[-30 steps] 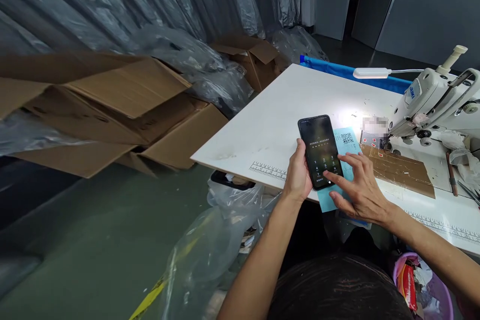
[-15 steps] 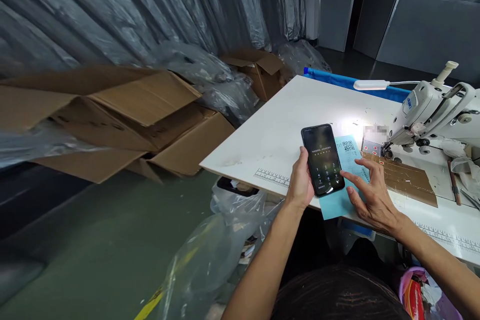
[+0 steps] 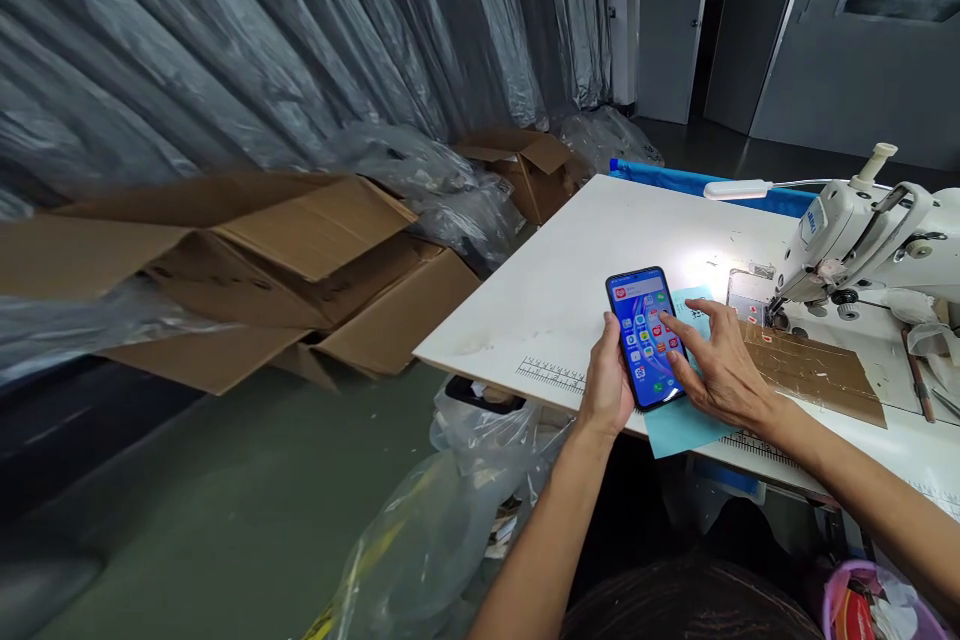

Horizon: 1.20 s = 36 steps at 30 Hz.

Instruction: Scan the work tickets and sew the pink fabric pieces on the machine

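Note:
My left hand (image 3: 609, 382) grips a black smartphone (image 3: 646, 337) by its lower left edge, above the front edge of a white sewing table (image 3: 570, 260). The lit screen shows a home page with app icons. My right hand (image 3: 716, 368) hovers over the phone's right side, fingers spread, with the forefinger touching the screen. Under the phone lies a light blue paper slip (image 3: 679, 420) that sticks out over the table edge.
A white sewing machine (image 3: 862, 230) with a lamp (image 3: 739, 188) stands at the right, a brown cardboard piece (image 3: 814, 370) before it. Open cardboard boxes (image 3: 247, 270) and clear plastic bags (image 3: 435, 520) lie on the green floor at left. A pink bin (image 3: 877, 600) sits at lower right.
The phone screen has changed from a dark number keypad to a bright page of app icons. My right forefinger has moved up the screen. The view has tilted upward a little.

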Tool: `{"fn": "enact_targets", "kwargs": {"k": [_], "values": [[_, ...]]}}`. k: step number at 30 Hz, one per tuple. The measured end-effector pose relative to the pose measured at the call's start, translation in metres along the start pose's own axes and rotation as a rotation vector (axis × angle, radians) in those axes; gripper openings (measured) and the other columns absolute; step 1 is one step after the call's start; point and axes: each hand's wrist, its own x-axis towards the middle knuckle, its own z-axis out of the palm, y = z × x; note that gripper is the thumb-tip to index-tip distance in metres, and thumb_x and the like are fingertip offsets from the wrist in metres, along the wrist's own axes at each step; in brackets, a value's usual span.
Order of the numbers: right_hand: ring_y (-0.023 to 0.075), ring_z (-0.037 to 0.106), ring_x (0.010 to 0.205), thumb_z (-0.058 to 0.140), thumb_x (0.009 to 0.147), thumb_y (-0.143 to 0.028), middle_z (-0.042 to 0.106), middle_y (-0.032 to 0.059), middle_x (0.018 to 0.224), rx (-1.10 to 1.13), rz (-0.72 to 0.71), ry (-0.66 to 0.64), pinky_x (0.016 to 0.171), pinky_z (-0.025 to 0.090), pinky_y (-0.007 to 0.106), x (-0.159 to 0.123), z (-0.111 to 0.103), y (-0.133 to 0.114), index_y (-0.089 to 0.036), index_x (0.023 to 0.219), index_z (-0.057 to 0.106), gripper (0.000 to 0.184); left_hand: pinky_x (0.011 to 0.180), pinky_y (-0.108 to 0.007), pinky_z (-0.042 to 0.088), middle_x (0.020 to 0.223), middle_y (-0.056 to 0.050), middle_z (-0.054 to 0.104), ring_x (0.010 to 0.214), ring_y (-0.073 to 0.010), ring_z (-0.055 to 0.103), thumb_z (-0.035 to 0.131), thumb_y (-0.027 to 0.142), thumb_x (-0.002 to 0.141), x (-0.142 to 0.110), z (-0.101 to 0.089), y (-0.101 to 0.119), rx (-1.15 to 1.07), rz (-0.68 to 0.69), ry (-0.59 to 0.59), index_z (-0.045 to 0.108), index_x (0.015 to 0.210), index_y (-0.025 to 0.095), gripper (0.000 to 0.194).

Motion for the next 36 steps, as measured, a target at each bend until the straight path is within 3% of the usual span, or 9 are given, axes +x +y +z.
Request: {"fn": "enact_targets", "kwargs": {"k": [6, 10, 13, 16, 22, 30, 36], "values": [[0.0303, 0.046, 0.115, 0.044, 0.097, -0.025, 0.048, 0.0174, 0.121, 0.038, -0.116, 0.056, 0.092, 0.046, 0.050, 0.007, -0.006, -0.007, -0.014, 0.108, 0.067, 0.028, 0.101, -0.038, 0.051, 0.095, -0.011, 0.077, 0.107, -0.0254, 0.069, 0.046, 0.045, 0.098, 0.003, -0.004, -0.002, -0.015, 0.015, -0.040, 0.072, 0.096, 0.013, 0.042], [0.0311, 0.044, 0.117, 0.051, 0.093, -0.024, 0.051, 0.0137, 0.120, 0.052, -0.191, -0.006, 0.094, 0.043, 0.052, -0.007, -0.011, -0.007, -0.020, 0.099, 0.071, 0.021, 0.100, -0.040, 0.052, 0.092, -0.011, 0.077, 0.105, -0.0253, 0.070, 0.041, 0.044, 0.100, 0.002, -0.005, -0.002, -0.004, 0.003, -0.033, 0.071, 0.098, 0.012, 0.044], [0.0309, 0.045, 0.117, 0.053, 0.091, -0.024, 0.054, 0.0120, 0.120, 0.035, -0.166, -0.040, 0.095, 0.041, 0.055, -0.017, -0.014, -0.003, -0.023, 0.101, 0.071, 0.021, 0.101, -0.040, 0.051, 0.092, -0.010, 0.077, 0.103, -0.0243, 0.071, 0.039, 0.042, 0.101, 0.002, -0.004, -0.002, -0.006, 0.004, -0.019, 0.071, 0.099, 0.013, 0.043], [0.0305, 0.047, 0.117, 0.050, 0.092, -0.021, 0.055, 0.0113, 0.116, -0.005, -0.095, 0.018, 0.096, 0.041, 0.056, -0.020, -0.018, 0.001, -0.021, 0.097, 0.070, 0.020, 0.100, -0.040, 0.052, 0.092, -0.010, 0.077, 0.101, -0.0242, 0.071, 0.041, 0.042, 0.101, 0.003, -0.005, -0.002, 0.006, -0.004, -0.005, 0.071, 0.098, 0.013, 0.042], [0.0300, 0.049, 0.113, 0.044, 0.094, -0.022, 0.054, 0.0131, 0.116, -0.038, -0.020, 0.076, 0.092, 0.046, 0.052, -0.011, -0.019, 0.006, -0.021, 0.109, 0.065, 0.025, 0.098, -0.038, 0.053, 0.095, -0.010, 0.077, 0.103, -0.0255, 0.071, 0.057, 0.050, 0.092, 0.006, -0.010, -0.005, 0.018, 0.037, -0.040, 0.072, 0.093, 0.014, 0.039], [0.0305, 0.046, 0.115, 0.042, 0.097, -0.027, 0.049, 0.0183, 0.124, -0.006, -0.029, 0.033, 0.094, 0.045, 0.051, 0.010, -0.004, 0.007, -0.015, 0.126, 0.059, 0.036, 0.099, -0.037, 0.053, 0.093, -0.009, 0.077, 0.107, -0.0241, 0.069, 0.046, 0.045, 0.098, 0.004, -0.005, -0.003, 0.002, 0.017, -0.012, 0.072, 0.094, 0.014, 0.040], [0.0328, 0.043, 0.118, 0.042, 0.097, -0.030, 0.045, 0.0184, 0.128, -0.025, -0.016, -0.019, 0.094, 0.044, 0.054, 0.013, 0.003, 0.004, -0.018, 0.125, 0.063, 0.036, 0.101, -0.037, 0.051, 0.100, -0.009, 0.076, 0.111, -0.0250, 0.068, 0.053, 0.047, 0.094, 0.005, -0.007, -0.003, 0.003, 0.040, -0.029, 0.072, 0.096, 0.015, 0.037]]}}
